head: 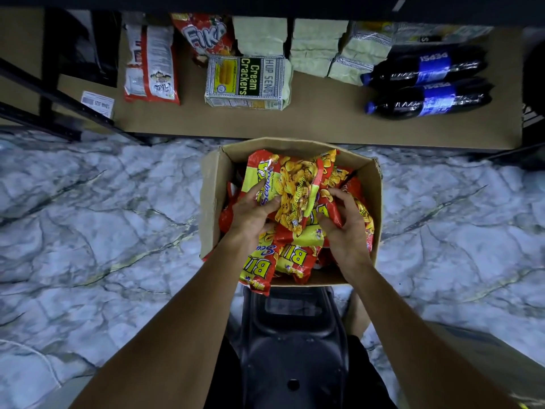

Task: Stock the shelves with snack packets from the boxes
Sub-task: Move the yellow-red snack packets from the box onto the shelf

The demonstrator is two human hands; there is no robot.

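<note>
Box (211, 187) of snack packets sits on marble floor (88, 202), close to shelf (324, 122) edge. L hand (253, 215) fingers (269, 202) clench round top packet (295, 181), which fans out past the fingertips toward shelf. R hand (346, 231) fingers (343, 199) grip a second packet (328, 199) just right of it. More packets (295, 255) lie under both palms, inside box. Cream crackers pack (247, 81) and 2 cola bottles (427, 69) lie on shelf, well beyond fingers.
</note>
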